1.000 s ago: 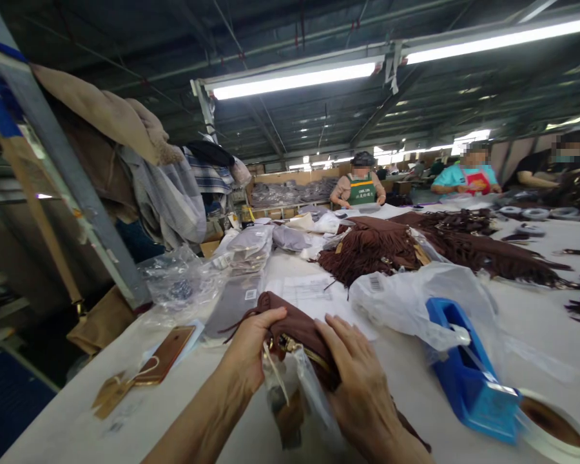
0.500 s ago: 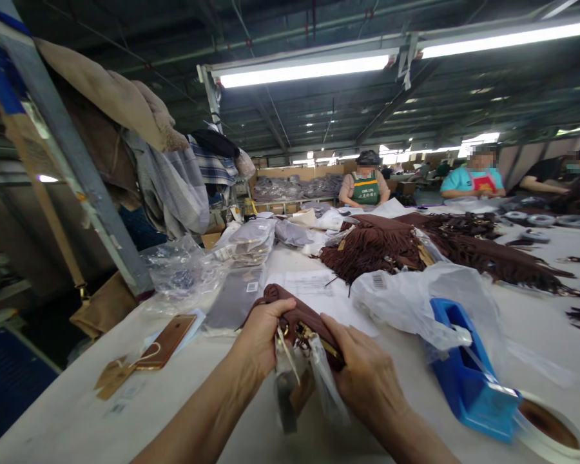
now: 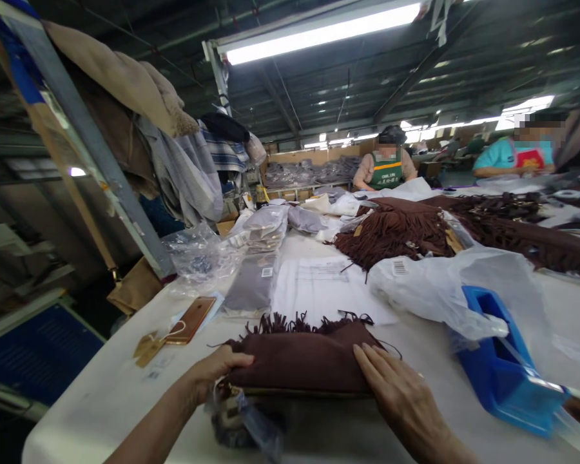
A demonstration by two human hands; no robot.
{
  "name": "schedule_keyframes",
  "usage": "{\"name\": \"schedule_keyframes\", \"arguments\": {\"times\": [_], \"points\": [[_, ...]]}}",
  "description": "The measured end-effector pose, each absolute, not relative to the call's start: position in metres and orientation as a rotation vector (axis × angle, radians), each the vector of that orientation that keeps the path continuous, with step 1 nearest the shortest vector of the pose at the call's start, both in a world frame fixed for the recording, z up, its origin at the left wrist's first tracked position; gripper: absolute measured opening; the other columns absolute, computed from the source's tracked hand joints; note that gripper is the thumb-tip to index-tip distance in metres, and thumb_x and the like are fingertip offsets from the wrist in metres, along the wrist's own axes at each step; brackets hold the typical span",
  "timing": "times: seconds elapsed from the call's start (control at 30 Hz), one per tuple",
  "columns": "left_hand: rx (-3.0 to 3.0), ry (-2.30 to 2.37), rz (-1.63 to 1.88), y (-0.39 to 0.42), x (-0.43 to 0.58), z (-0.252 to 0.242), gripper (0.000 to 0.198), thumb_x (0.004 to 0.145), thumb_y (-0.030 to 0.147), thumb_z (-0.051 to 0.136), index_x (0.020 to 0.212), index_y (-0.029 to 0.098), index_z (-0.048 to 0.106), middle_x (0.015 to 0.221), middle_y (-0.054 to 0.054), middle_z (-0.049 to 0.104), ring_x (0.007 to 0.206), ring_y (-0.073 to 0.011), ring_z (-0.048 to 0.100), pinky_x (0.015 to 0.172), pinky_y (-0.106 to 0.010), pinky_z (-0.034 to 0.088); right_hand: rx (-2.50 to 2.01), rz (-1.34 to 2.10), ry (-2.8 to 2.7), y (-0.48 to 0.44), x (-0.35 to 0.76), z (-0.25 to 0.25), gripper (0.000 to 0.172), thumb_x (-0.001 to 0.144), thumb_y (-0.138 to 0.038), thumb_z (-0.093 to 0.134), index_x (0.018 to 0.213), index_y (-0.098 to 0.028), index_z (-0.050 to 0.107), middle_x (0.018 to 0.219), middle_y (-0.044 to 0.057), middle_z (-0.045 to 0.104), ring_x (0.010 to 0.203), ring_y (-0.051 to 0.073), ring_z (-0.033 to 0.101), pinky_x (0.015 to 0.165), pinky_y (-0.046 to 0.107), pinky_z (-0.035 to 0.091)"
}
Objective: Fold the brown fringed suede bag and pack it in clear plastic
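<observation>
A dark brown fringed bag (image 3: pixel 299 362) lies stretched sideways in front of me, its fringe along the far edge and a zip along the near edge. At its left end my left hand (image 3: pixel 221 370) is closed, thumb on top and fingers curled beneath. My right hand (image 3: pixel 399 386) rests with straight fingers flat on the bag's right end; its thumb is hidden. Below my left hand hangs metal hardware in clear plastic wrapping (image 3: pixel 244 415), blurred.
A blue tape dispenser (image 3: pixel 507 367) stands at right beside a crumpled plastic bag (image 3: pixel 430 290). Brown fringed bags (image 3: pixel 396 229) lie piled behind. At left are a phone (image 3: pixel 192 320), a paper tag (image 3: pixel 147 348) and a grey packed item (image 3: pixel 249 283). A person in a green apron (image 3: pixel 386 174) works across the table.
The bag has gone from bunched between my hands to spread out flat, fringe facing away. My hands have moved apart, and the view has shifted slightly left.
</observation>
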State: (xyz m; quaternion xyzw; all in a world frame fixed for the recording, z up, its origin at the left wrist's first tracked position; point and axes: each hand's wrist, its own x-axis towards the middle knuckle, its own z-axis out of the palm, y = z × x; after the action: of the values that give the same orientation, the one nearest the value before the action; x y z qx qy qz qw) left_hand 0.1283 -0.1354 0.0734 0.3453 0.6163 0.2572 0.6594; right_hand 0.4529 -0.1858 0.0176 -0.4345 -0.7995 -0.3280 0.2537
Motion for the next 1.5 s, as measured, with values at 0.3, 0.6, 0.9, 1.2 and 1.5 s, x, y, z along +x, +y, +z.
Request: {"name": "schedule_keyframes", "arguments": {"times": [0.3,0.6,0.9,1.2,1.5], "points": [[1.823,1.985,0.336,-0.140,0.097,0.123,0.049,0.068,0.044,0.061,0.100,0.007,0.058,0.098,-0.017,0.066,0.098,-0.0359,0.059,0.081,-0.046,0.047,-1.277,-0.704,-2.220,-0.196,0.442,0.012,0.049,0.070,0.003,0.032,0.104,-0.014,0.063,0.093,0.006,0.071,0.080,0.014,0.067,0.065,0.023,0.053],[2.630,1.853,0.022,-0.181,0.162,0.075,0.047,0.071,0.003,0.047,0.117,0.014,0.053,0.116,-0.012,0.062,0.109,-0.0253,0.056,0.094,-0.042,0.041,-1.569,-0.174,-2.488,-0.175,0.436,0.065,0.052,0.064,0.005,0.037,0.101,-0.019,0.065,0.085,0.005,0.072,0.071,0.018,0.068,0.058,0.025,0.048],[2.600,1.739,-0.153,-0.121,0.157,0.209,0.020,0.062,0.005,0.050,0.068,0.021,0.061,0.067,0.000,0.065,0.070,-0.0172,0.062,0.053,-0.023,0.033,-1.900,0.360,-2.611,-0.136,0.446,0.211,0.008,0.071,-0.022,0.056,0.068,-0.018,0.063,0.060,0.001,0.059,0.063,0.016,0.058,0.055,0.023,0.034],[3.097,1.771,-0.286,-0.115,0.179,0.240,0.020,0.080,0.005,0.044,0.084,0.017,0.059,0.083,-0.007,0.064,0.079,-0.0218,0.060,0.067,-0.031,0.040,-1.940,0.303,-2.572,-0.128,0.458,0.238,0.008,0.071,-0.016,0.055,0.067,-0.019,0.062,0.060,-0.002,0.058,0.063,0.013,0.057,0.055,0.022,0.034],[3.916,1.126,0.257,-0.142,0.151,0.121,0.030,0.085,0.002,0.032,0.106,0.006,0.054,0.088,-0.010,0.062,0.083,-0.0202,0.057,0.081,-0.037,0.042,-1.286,-0.886,-2.369,-0.179,0.473,0.094,0.055,0.068,0.004,0.036,0.113,-0.015,0.060,0.103,0.010,0.069,0.089,0.020,0.065,0.074,0.032,0.051]]}}
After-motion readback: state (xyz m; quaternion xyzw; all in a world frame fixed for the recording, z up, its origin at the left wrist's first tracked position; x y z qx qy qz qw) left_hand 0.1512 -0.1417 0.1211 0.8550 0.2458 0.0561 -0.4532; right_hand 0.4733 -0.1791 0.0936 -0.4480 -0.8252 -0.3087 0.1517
